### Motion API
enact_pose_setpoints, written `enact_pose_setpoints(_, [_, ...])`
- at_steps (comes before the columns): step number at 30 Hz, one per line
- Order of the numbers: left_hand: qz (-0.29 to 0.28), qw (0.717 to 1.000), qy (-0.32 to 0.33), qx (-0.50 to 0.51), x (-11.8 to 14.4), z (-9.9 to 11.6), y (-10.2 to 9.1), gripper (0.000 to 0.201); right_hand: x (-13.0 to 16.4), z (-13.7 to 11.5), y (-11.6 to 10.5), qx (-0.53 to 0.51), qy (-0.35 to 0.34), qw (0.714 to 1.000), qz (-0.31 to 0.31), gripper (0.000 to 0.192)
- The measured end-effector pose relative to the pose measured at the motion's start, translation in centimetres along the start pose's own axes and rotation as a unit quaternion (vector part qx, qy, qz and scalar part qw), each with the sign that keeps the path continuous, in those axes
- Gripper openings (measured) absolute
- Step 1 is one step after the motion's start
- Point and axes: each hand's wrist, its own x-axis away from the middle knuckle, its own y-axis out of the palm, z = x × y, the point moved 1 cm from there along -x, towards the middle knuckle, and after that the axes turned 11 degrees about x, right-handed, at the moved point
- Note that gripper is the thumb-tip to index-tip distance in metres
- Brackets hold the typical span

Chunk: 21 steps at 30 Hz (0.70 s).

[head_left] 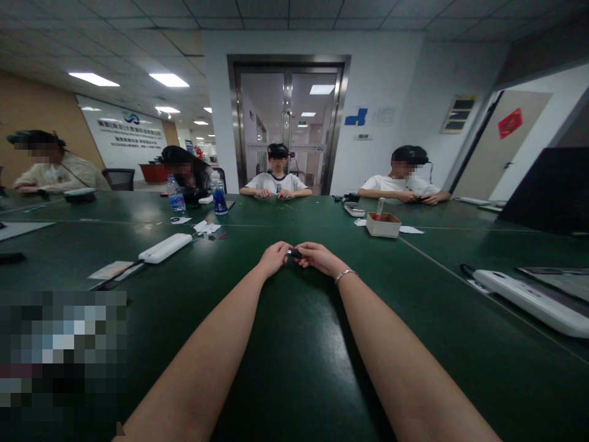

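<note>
Both my arms stretch forward over the dark green table (294, 380), and the hands meet near its middle. Between them is a small black object with a silvery end (296, 253), too small to tell its kind. My right hand (319, 258) is closed, its thumb and fingers pinching the black part; a silvery bracelet (346, 275) circles that wrist. My left hand (275, 258) is closed too, its fingertips at the silvery end. The fingers cover part of the object.
White power strips (165, 248) lie left and right (529, 298). Ahead stand two bottles (219, 199), paper scraps (207, 227) and a small open box (383, 226) with a clear tube. Several people with headgear sit around the far side. A dark panel (547, 190) rises at right.
</note>
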Motion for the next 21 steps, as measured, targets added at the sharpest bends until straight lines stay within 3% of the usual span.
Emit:
enact_pose_setpoints(5, [0.012, 0.998, -0.034, 0.046, 0.04, 0.13, 0.21, 0.029, -0.15, 0.20, -0.10, 0.001, 0.002, 1.000, 0.008, 0.007])
enact_pose_setpoints(12, [0.014, 1.000, 0.013, -0.002, 0.11, 0.03, -0.14, 0.033, -0.05, 0.37, -0.43, 0.010, -0.024, 0.999, -0.021, 0.018])
enact_pose_setpoints(18, [0.031, 0.999, 0.001, 0.008, 0.02, 0.01, 0.03, 0.032, -0.23, 0.50, -0.41, 0.017, -0.027, 0.999, -0.020, 0.019])
enact_pose_setpoints(21, [0.033, 0.999, -0.019, 0.034, 0.11, 0.29, 0.24, 0.023, -0.38, 0.58, -0.43, 0.014, -0.027, 0.999, -0.013, 0.017])
